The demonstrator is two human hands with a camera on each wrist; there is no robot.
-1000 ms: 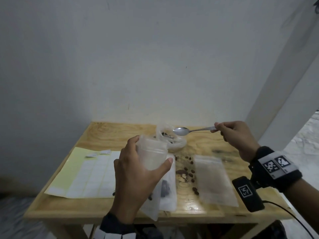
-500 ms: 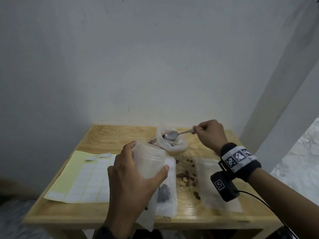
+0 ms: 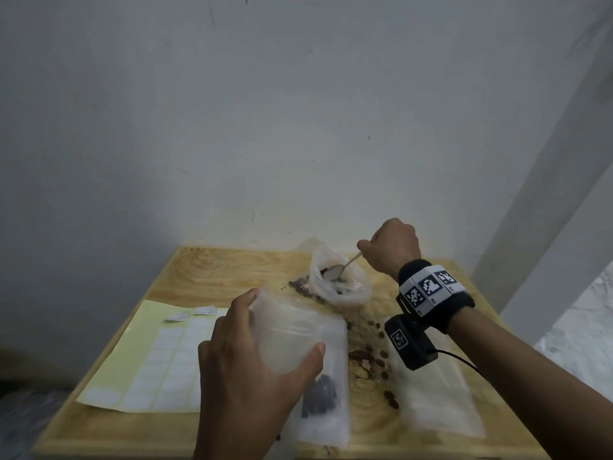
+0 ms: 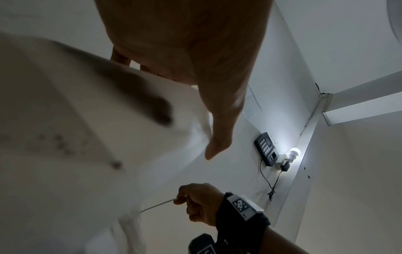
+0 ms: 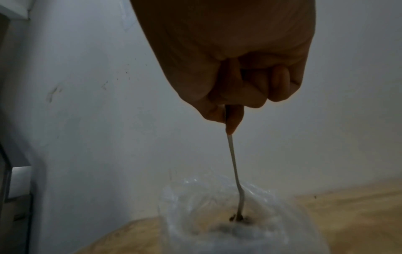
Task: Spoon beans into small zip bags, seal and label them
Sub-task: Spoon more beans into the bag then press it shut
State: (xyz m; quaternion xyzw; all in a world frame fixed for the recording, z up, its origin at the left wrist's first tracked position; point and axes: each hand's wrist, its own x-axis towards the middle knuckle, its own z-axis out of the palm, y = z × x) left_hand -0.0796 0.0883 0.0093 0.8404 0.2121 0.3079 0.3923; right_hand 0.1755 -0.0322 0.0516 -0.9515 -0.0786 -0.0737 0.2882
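Observation:
My left hand (image 3: 252, 366) grips a small clear zip bag (image 3: 285, 330) upright above the table's front, thumb on its right side and fingers behind; the bag's mouth gapes at the top. My right hand (image 3: 391, 249) pinches the handle of a metal spoon (image 3: 335, 270), whose bowl dips into a crumpled clear plastic bag of beans (image 3: 345, 287) at the back of the wooden table (image 3: 205, 267). In the right wrist view the spoon (image 5: 233, 165) reaches down into that bean bag (image 5: 217, 214). A zip bag holding dark beans (image 3: 323, 396) lies flat below my left hand.
A yellow label sheet (image 3: 146, 360) with white stickers lies at the left, two peeled labels (image 3: 192, 313) near its top. Several loose beans (image 3: 371, 356) are scattered mid-table. An empty zip bag (image 3: 438, 400) lies flat at the right. A wall stands right behind the table.
My right hand moved left and tipped the spoon down from level above the bean bag into it. The left hand kept holding the zip bag, shifting slightly.

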